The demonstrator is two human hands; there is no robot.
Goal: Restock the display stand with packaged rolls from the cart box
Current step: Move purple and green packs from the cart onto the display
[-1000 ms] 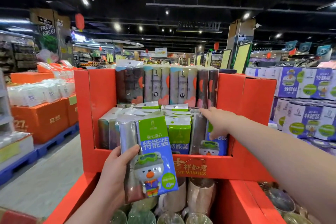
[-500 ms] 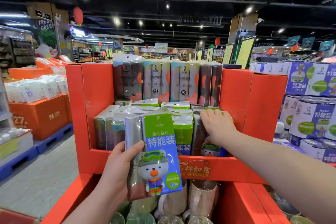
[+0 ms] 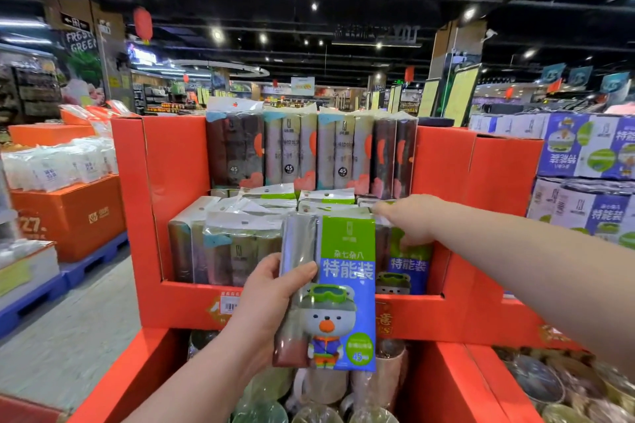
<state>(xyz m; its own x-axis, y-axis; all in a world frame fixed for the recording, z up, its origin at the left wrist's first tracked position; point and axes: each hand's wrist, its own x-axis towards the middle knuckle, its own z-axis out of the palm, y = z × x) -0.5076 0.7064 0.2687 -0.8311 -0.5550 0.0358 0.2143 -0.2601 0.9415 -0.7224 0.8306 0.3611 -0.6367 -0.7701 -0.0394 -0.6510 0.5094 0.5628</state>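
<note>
Here the left hand (image 3: 264, 306), fingers clamped around its edge, holds a roll pack (image 3: 343, 292) upright before the red display stand (image 3: 415, 306). Further right, the right hand (image 3: 410, 220) rests atop a shelved pack (image 3: 409, 261); whether its fingers grip it, I cannot tell.

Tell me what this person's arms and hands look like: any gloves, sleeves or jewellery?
Nothing worn shows. The left hand and the right hand are bare, with no gloves and no rings in sight. The left forearm and the right forearm are bare too, up to the picture's edge: no sleeve, watch or bracelet is visible.
</note>
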